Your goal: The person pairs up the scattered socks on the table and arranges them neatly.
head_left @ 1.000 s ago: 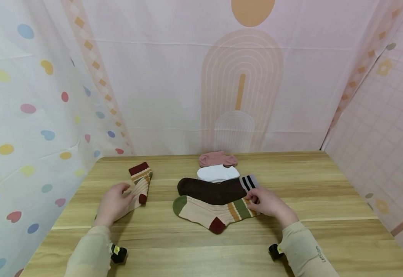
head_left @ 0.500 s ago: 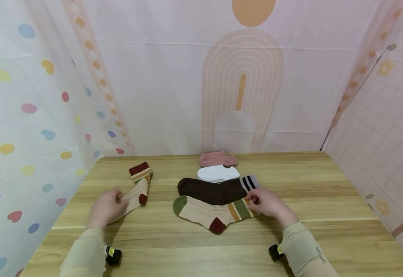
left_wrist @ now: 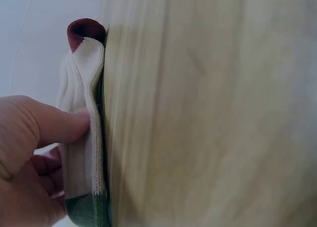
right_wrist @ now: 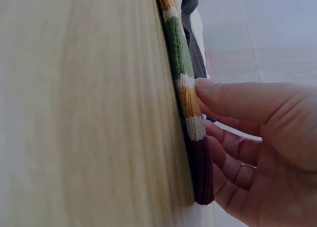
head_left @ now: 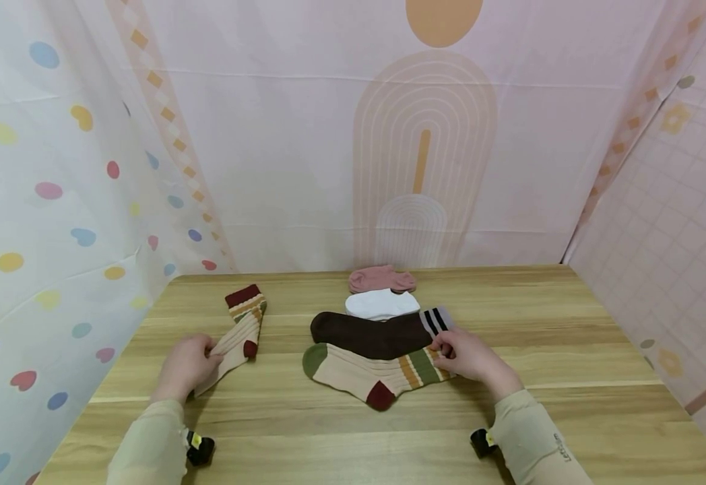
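Note:
At the left of the head view, a cream sock (head_left: 236, 343) with a maroon cuff and heel and striped ankle lies bent on the wooden table. My left hand (head_left: 186, 367) grips its foot part; in the left wrist view the thumb lies across the ribbed knit, above the green toe (left_wrist: 81, 209). A matching cream striped sock (head_left: 353, 376) lies flat in the middle, green toe to the left. My right hand (head_left: 469, 353) pinches its cuff end, and the maroon cuff (right_wrist: 200, 172) shows beside the curled fingers in the right wrist view.
Behind the middle sock lie a dark brown sock (head_left: 365, 333) with a grey striped cuff, a white ankle sock (head_left: 382, 304) and a pink ankle sock (head_left: 380, 278), in a row. Patterned curtains (head_left: 286, 168) hang behind the wooden table (head_left: 341, 448) and at both sides.
My left hand has drawn back toward the left and near side along the bent sock, leaving more of its foot in view. The right hand and the other socks stay put.

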### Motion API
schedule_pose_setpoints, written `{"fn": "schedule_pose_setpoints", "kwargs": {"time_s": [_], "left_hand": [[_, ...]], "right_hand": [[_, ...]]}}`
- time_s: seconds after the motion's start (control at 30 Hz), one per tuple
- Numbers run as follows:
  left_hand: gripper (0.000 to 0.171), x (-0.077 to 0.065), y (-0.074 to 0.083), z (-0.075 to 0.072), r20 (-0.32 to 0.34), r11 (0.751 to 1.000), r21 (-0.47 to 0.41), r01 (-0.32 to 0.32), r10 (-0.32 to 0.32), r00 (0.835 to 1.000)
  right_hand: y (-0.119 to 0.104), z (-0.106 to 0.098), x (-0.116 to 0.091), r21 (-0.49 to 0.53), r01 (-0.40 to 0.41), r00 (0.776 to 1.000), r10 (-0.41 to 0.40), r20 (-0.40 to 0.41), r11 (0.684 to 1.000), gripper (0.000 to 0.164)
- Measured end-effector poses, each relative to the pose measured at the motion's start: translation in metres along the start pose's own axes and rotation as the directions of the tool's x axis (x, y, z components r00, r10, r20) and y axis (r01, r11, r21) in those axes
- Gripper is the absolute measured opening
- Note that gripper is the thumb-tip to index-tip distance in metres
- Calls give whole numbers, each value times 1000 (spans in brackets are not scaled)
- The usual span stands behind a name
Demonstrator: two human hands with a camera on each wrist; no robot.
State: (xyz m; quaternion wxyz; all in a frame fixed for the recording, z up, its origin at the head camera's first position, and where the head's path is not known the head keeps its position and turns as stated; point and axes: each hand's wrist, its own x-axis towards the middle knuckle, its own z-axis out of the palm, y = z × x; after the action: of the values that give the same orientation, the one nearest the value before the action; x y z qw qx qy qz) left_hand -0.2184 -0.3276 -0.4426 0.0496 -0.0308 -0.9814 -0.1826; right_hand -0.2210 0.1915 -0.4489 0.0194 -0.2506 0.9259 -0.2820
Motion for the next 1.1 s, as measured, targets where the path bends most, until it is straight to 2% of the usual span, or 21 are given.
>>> {"fn": "schedule_pose_setpoints", "kwargs": {"time_s": [0.13,0.3,0.4,0.6,0.83,1.1], "left_hand": [[11,-1,4,0,-54,998,-55,-29,26,998],[8,0,16,-8,-142,984,-169,-54,30,989],[9,0,27,-17,-194,974,-213,-74,32,981],[11,-1,49,-36,-295,964,-233,-127,55,954],[15,-6,67,-51,-314,941,-292,-171,74,947],[17,-13,69,-60,-340,870,-425,-250,103,935]], "right_hand": [[0,0,0,1,-1,1000,1,-1,1000,17],[-1,0,-1,9,-18,1000,18,-2,1000,17],[-1,0,-1,5,-15,1000,15,-5,1000,17],[-2,0,-1,4,-6,1000,6,-9,1000,17],[-2,0,0,14,-10,1000,10,-10,1000,17],[-1,0,0,17,-22,1000,23,-8,1000,16]]}}
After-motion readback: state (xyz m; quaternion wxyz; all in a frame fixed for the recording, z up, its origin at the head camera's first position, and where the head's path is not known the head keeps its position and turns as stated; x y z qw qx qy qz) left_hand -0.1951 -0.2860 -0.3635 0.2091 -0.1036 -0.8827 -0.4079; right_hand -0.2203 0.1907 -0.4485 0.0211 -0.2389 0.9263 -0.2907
